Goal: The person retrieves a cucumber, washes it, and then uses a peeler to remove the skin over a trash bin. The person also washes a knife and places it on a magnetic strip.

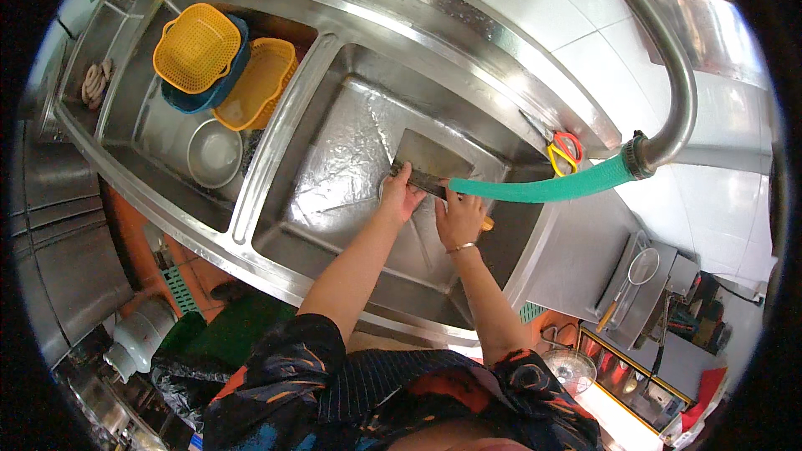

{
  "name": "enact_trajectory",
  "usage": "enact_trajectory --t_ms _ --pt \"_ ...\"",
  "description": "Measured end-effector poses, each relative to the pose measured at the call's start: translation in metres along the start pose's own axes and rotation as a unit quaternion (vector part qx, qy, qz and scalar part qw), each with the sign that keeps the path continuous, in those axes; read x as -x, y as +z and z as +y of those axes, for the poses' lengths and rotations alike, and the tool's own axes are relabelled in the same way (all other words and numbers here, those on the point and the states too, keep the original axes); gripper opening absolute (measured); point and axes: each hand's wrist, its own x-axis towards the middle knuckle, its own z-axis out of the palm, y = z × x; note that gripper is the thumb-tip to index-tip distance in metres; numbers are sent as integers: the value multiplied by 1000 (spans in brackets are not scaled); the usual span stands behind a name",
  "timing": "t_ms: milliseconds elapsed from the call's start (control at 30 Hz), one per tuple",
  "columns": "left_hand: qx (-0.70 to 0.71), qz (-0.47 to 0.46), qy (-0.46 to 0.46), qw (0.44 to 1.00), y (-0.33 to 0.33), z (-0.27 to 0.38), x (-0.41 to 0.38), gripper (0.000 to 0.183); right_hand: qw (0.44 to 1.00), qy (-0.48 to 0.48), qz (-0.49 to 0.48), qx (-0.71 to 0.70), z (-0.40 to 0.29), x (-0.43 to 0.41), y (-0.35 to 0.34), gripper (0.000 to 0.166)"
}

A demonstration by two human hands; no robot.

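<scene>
Over the right basin of a stainless steel sink [326, 181], my left hand [401, 193] grips the left end of a broad cleaver blade [432, 153], thumb on top of it. My right hand [460, 219], a bracelet at its wrist, is at the near right side of the blade, below the mouth of a green hose [539, 191]. Its fingers are partly hidden by the hose and blade, so its hold is unclear. A bit of an orange-yellow object [487, 223], possibly a handle, shows beside my right hand.
Yellow plastic baskets [197, 47], a blue basket [235, 78] and a metal bowl [214, 153] lie in the left basin. Scissors with red and yellow handles [564, 153] rest on the back right rim. A curved metal pipe [680, 75] carries the hose. A strainer [643, 266] lies at right.
</scene>
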Motion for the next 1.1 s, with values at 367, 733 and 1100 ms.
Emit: enact_trajectory --t_ms 367,733,1100 --pt "3 -31 60 998 -8 58 8 41 987 -139 61 -54 -24 -33 5 56" --pt "-280 -13 -155 947 11 12 13 34 997 3 -79 2 64 47 -86 32" --pt "-564 -76 532 627 164 139 119 14 971 -20 -76 -225 123 98 -201 28"
